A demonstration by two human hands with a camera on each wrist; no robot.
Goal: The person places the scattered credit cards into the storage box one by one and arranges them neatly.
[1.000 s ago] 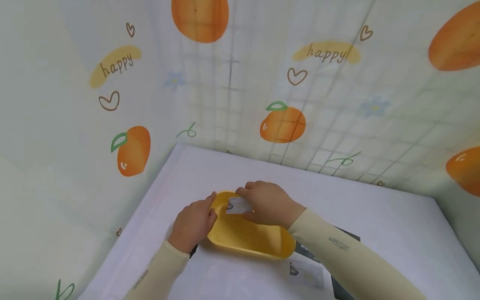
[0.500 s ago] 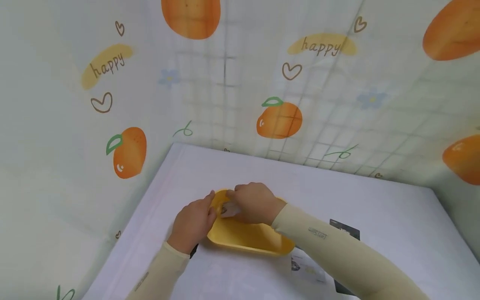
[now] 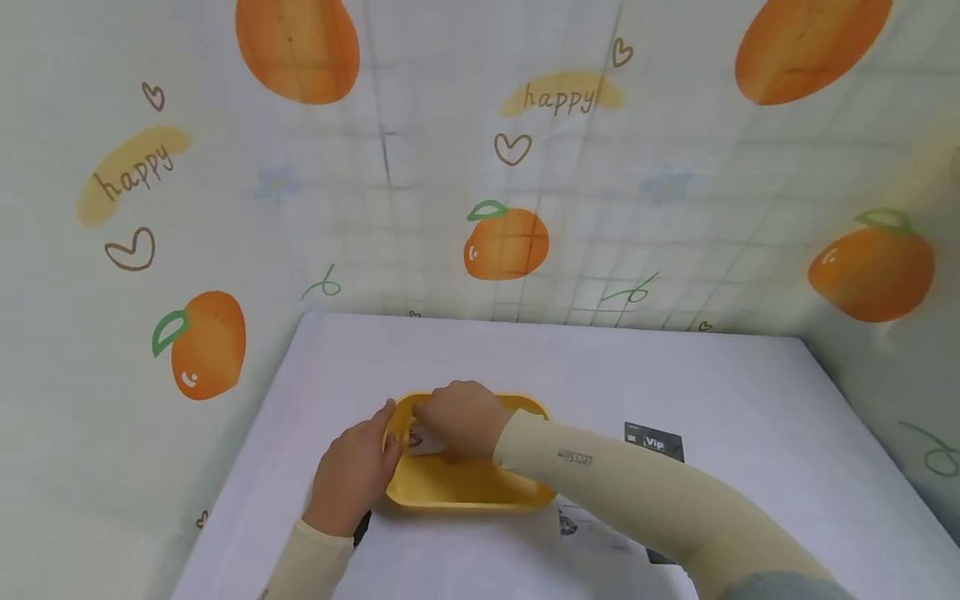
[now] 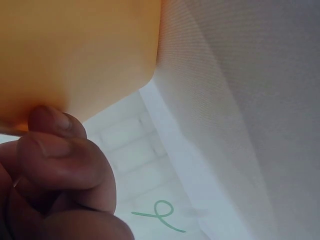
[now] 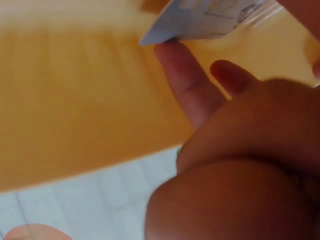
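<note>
A yellow tray (image 3: 472, 507) with rounded corners sits in front of the person. My left hand (image 3: 352, 471) grips its left end, thumb over the rim; in the left wrist view the curled fingers press against the tray's outer wall (image 4: 85, 55). Inside the tray's left part, my right hand (image 3: 463, 418) pinches a white printed card (image 3: 425, 442). The right wrist view has a fingertip at the edge of this card (image 5: 205, 20), close over the yellow inner surface. Part of the card is hidden by the right hand.
A black card (image 3: 654, 442) marked "Vip" lies right of the tray, partly behind the right sleeve (image 3: 622, 483). Another white printed card (image 3: 588, 529) lies near the tray's front right corner. A patterned cloth wall (image 3: 420, 250) stands behind the white table (image 3: 735, 392).
The right hand has moved the white card lower and further left into the tray. The left hand keeps its grip on the tray. The head view has turned to the right.
</note>
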